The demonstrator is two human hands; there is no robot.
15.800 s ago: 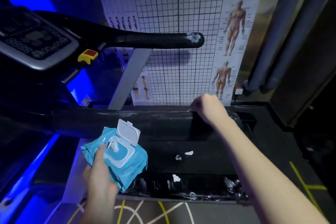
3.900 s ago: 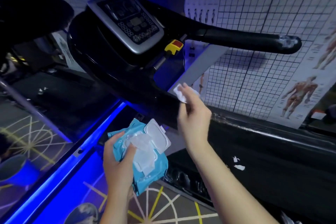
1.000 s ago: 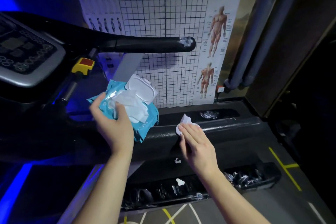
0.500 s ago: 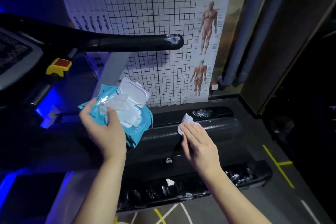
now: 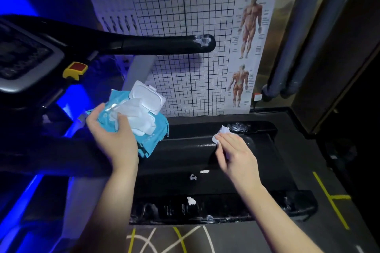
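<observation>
Wipe (image 5: 221, 134) in play: the right hand's fingers (image 5: 226, 142) lie nearly straight and flat on a bunched white wipe, pressing it onto the black side rail (image 5: 185, 147) of a treadmill, toward the rail's right end. The right hand (image 5: 236, 157) closes on nothing; whether the thumb helps underneath cannot be told. The left hand (image 5: 115, 139) is curled round a blue wipes pack (image 5: 153, 136), held above the rail's left stretch with its white lid (image 5: 147, 96) flipped open and a sheet standing out.

Done well, the stroke would likely run the rail's full length under even pressure, the wipe kept folded beneath the fingertips. White scraps (image 5: 192, 177) lying on the deck (image 5: 257, 174) below look left for a later pass.

About four seconds earlier the right hand pinched the wipe in the air beneath the console; it has since come down onto the rail. The pack has stayed in the left hand, lid open.
</observation>
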